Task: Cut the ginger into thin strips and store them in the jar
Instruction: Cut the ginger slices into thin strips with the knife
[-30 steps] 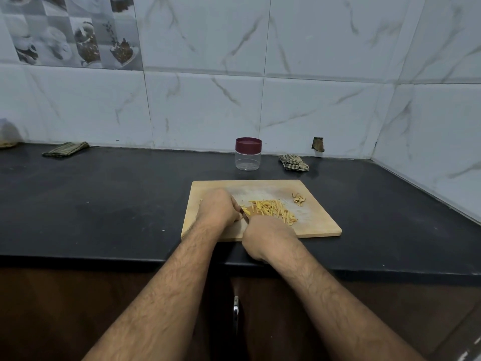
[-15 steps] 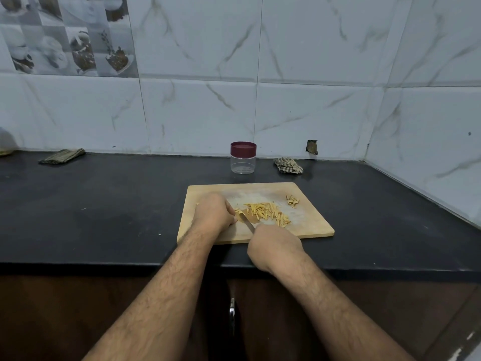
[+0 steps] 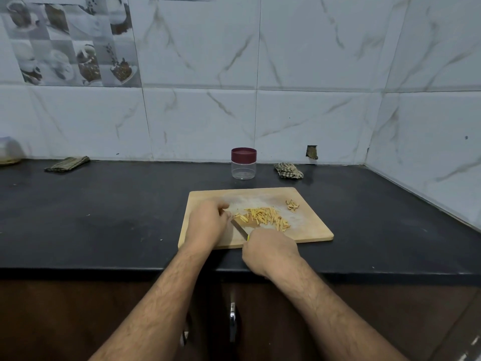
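Note:
A wooden cutting board (image 3: 309, 227) lies on the black counter. A pile of thin yellow ginger strips (image 3: 265, 218) covers its middle, and a small heap of ginger peel (image 3: 292, 205) sits near its far right corner. My right hand (image 3: 270, 250) grips a knife (image 3: 240, 227) by the handle, its blade pointing away to the left across the board. My left hand (image 3: 207, 222) rests curled on the board beside the blade tip, its fingertips at a small ginger piece that is mostly hidden. A clear jar with a maroon lid (image 3: 244, 163), closed, stands behind the board.
A crumpled checked cloth (image 3: 288, 170) lies right of the jar, a folded cloth (image 3: 67, 164) far left by the wall. A pale rounded object (image 3: 9, 151) sits at the left edge. Tiled walls close the back and right. The counter's front edge (image 3: 104, 270) runs below the board.
My right hand has drawn the knife back toward me, baring more of the blade. The left hand stays on the board. The camera view shifted slightly.

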Available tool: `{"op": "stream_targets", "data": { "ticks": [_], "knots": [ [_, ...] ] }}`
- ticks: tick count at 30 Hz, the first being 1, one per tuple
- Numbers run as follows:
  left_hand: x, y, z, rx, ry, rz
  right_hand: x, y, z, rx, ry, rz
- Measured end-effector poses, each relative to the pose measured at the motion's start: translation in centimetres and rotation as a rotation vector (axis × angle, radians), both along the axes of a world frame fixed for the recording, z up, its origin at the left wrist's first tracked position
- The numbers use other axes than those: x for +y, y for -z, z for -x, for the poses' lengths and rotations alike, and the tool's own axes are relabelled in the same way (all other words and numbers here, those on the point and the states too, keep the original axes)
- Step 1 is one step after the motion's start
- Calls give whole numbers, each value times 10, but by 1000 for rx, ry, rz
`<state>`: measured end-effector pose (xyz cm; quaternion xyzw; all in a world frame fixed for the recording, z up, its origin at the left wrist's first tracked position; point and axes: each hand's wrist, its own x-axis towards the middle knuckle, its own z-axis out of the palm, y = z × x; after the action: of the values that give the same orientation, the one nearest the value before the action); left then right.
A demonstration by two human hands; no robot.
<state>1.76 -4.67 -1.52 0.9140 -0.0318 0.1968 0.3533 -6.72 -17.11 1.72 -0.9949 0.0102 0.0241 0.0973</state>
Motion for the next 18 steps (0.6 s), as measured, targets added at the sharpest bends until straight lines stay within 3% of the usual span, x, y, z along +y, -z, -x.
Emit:
{"op": "stream_targets", "data": {
  "ticks": [9, 18],
  "knots": [
    [16, 9, 8, -165, -144, 89, -20, -10, -14, 58, 138, -22],
    [20, 13, 6, -88, -203, 159, 4, -13, -24, 69, 45, 14]
  ]
}}
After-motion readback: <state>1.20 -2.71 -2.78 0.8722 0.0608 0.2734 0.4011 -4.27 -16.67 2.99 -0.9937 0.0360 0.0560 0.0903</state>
